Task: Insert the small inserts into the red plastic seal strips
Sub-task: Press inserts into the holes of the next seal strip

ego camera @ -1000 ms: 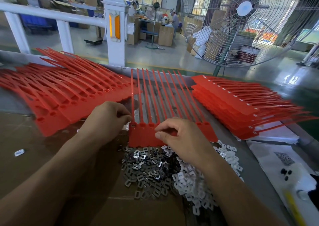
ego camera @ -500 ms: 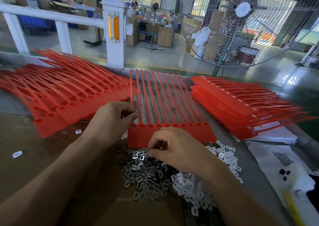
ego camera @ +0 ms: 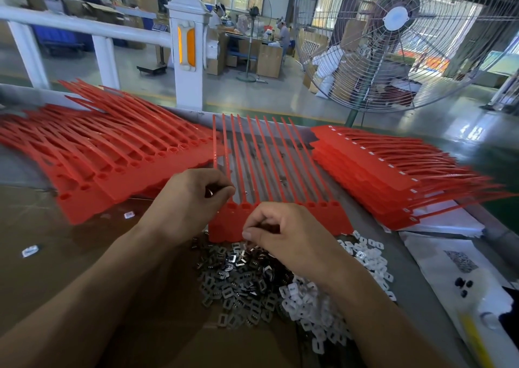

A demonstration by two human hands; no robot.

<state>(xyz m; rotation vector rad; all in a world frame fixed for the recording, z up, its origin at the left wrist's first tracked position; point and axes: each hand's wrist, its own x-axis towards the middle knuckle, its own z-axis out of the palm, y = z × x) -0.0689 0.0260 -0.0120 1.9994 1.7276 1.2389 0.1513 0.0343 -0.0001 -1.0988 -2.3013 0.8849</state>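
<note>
Head view: a comb-like sheet of red seal strips lies flat in the middle of the table, its tails pointing away from the person and its joined heads nearest them. The left hand sits at the sheet's left corner with its fingers curled in, and something small and shiny shows between thumb and forefinger; what it is cannot be made out. The right hand rests over the near edge of the sheet, fingertips bunched together as if pinching, though whether anything lies between them cannot be told. Just below both hands is a heap of dark metal inserts, and touching it on the right a heap of white plastic inserts. A fanned pile of red sheets lies to the left, a stack of red sheets to the right. Beyond the table stand a white railing post and a large fan.
</note>
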